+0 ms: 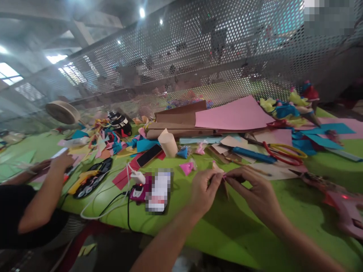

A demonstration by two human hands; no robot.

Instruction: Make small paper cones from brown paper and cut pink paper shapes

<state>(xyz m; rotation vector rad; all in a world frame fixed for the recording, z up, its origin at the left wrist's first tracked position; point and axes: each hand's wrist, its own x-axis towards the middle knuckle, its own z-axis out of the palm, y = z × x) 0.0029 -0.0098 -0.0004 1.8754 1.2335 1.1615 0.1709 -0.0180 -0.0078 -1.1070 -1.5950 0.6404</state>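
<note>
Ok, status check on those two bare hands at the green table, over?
Left hand pinching small peach-coloured piece. Right hand at its edge, exact grip unclear. Small bright pink bundle just beyond left hand, clear of fingers.

Green table (181, 230): 2 phones (149, 155), 1 blue-handled tool (253, 154), 1 beige roll (168, 145), 3 small bundles (187, 167) (2 pink, 1 blue). Back edge: 1 black bottle (119, 123). Front edge: wearer's 2 hands (204, 190), 1 small paper piece (217, 169).

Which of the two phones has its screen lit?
The front phone, just right of the magenta power block, shows a bright screen; the rear phone, beside the pale paper roll, is dark.
</note>
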